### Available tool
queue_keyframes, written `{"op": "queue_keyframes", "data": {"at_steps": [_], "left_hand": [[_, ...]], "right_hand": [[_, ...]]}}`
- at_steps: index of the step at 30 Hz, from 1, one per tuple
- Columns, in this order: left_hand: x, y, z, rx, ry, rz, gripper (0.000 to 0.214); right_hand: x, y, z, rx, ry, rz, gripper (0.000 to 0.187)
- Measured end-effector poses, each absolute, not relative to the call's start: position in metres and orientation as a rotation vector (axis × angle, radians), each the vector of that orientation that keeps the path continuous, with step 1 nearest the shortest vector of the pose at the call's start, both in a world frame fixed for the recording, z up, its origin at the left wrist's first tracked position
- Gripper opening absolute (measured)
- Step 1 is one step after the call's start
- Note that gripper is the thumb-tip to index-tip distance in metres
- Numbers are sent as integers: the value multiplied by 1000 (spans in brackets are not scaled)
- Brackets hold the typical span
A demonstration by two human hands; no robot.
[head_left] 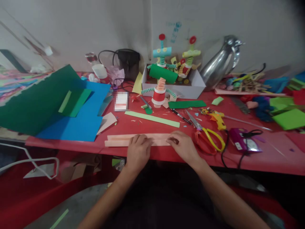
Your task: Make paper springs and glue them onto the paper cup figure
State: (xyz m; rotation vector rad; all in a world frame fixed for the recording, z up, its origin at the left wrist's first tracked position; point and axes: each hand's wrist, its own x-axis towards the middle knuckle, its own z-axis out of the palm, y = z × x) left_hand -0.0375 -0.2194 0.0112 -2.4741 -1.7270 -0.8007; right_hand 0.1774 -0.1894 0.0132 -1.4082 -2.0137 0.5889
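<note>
A long peach paper strip (116, 143) lies along the front of the table, with a lengthwise crease or overlapping layer. My left hand (138, 152) rests on its middle, fingers curled and pinching its edge. Close to its right end, my right hand (182, 145) holds the strip between thumb and fingers. Just beyond lies a light green paper strip (152, 119). Scissors (209, 135) with red and yellow handles lie beside my right hand. Behind stands a red paper-cup figure (159, 95) with folded green paper arms and a peach folded-paper neck.
A white box (173, 90) at the back holds similar figures and a green paper roll (163, 73). Right of it leans a metal jug (220, 62). A yellow glue gun (215, 117) and a purple box (243, 140) with cables lie right. Blue card (88, 124) lies left.
</note>
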Motion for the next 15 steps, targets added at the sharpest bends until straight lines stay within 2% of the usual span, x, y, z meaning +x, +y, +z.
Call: {"op": "queue_keyframes", "data": {"at_steps": [2, 5, 7, 12, 15], "left_hand": [[-52, -223, 10, -2469, -1724, -865, 23], [-65, -224, 8, -2521, -1699, -922, 22], [-67, -223, 10, -2504, -1709, -881, 21], [-69, -228, 8, -2430, -1695, -777, 20], [-68, -235, 2, -2375, -1658, -829, 20]], "right_hand": [[176, -189, 14, -1464, -1991, 609, 8], [175, -187, 15, -1566, -1967, 635, 36], [175, -185, 16, -1563, -2006, 650, 43], [176, -179, 17, -1431, -2157, 603, 12], [176, -180, 17, -1399, -2110, 615, 12]]}}
